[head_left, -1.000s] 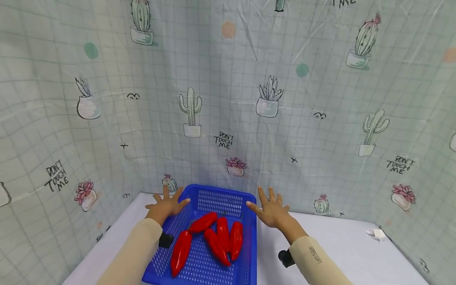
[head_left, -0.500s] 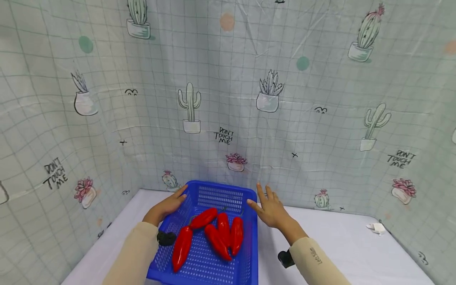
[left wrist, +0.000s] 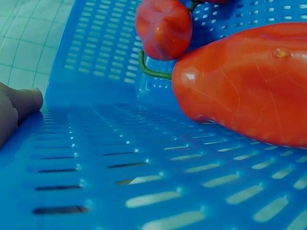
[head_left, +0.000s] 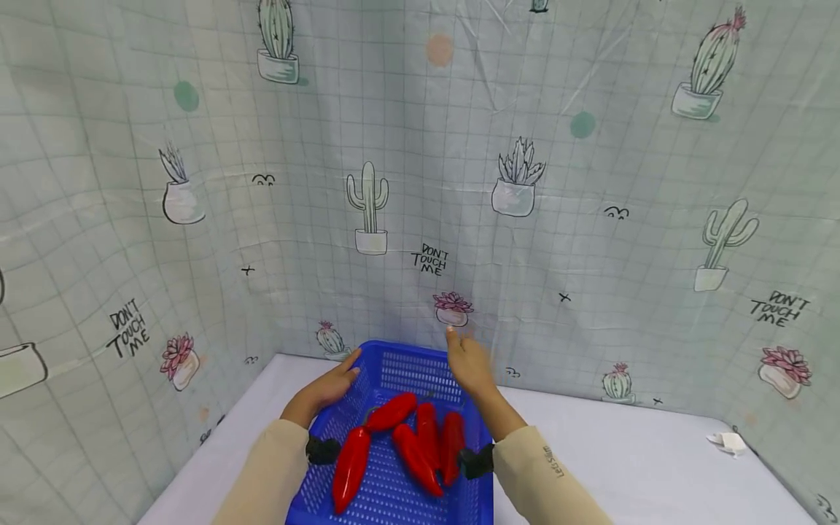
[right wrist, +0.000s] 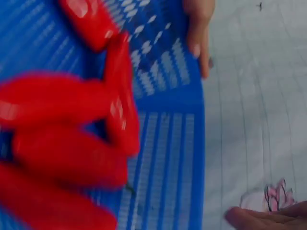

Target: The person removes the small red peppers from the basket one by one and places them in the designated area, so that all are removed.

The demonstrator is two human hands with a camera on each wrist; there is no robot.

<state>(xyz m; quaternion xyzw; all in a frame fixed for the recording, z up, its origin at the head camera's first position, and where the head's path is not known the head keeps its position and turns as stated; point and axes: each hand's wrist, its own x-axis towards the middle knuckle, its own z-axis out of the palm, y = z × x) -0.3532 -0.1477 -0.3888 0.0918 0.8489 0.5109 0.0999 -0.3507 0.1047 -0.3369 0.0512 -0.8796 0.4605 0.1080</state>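
A blue perforated plastic basket (head_left: pixel 408 348) stands on the white surface and holds several long red peppers (head_left: pixel 351 467) with green stems. My left hand (head_left: pixel 324 394) grips the basket's left rim near the back corner; the thumb (left wrist: pixel 28 101) lies over the edge in the left wrist view. The right wrist view also shows that left hand (right wrist: pixel 199 21) with its fingers outside the wall. My right hand (head_left: pixel 474 368) hovers over the back right corner, fingers extended and holding nothing. Its fingers (right wrist: pixel 268 219) are just beyond the rim in the right wrist view.
A curtain (head_left: pixel 420 146) printed with cacti encloses the back and both sides. It hangs close behind the basket. A small crumpled white scrap (head_left: pixel 728 442) lies at the far right of the white table (head_left: pixel 610 452).
My left hand came down from spread fingers above the rim to grip the basket's left edge. The right hand moved left from beside the right rim to above the back right corner.
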